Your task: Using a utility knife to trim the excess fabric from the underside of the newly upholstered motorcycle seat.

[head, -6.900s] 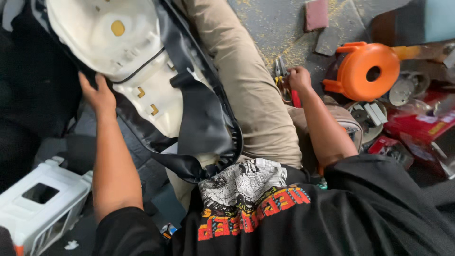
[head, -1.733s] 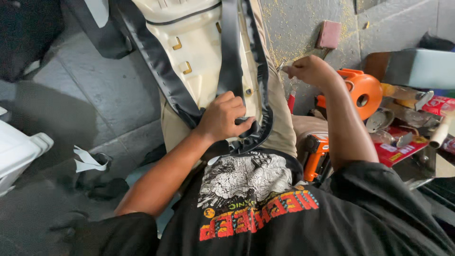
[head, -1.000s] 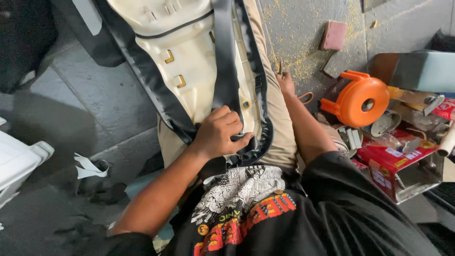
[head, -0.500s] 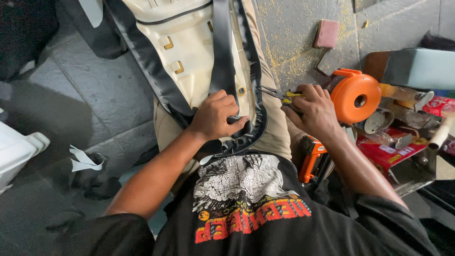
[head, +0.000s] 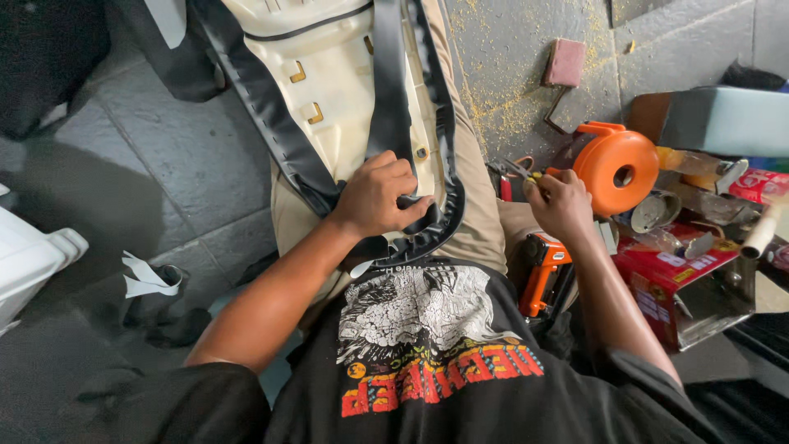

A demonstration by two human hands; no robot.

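Observation:
An upturned cream plastic seat base (head: 345, 74) with a black vinyl cover (head: 271, 123) folded over its rim lies across my lap. My left hand (head: 380, 196) grips the black cover's edge at the near end of the seat, pressing it against the base. My right hand (head: 563, 205) is shut on a pair of pliers (head: 516, 170) with red and yellow handles, held just right of my thigh, beside a round orange casing (head: 616, 168). An orange power tool (head: 542, 271) lies under my right forearm.
A pink block (head: 565, 62) and sawdust lie on the grey floor beyond. A red box (head: 682, 279), metal parts and a grey cushion (head: 723, 119) crowd the right. A white container (head: 29, 255) and a white strip (head: 148, 275) lie at left.
My right hand went down beside the seat, came up holding the pliers and shifted slightly right. My left hand stayed gripping the cover's edge.

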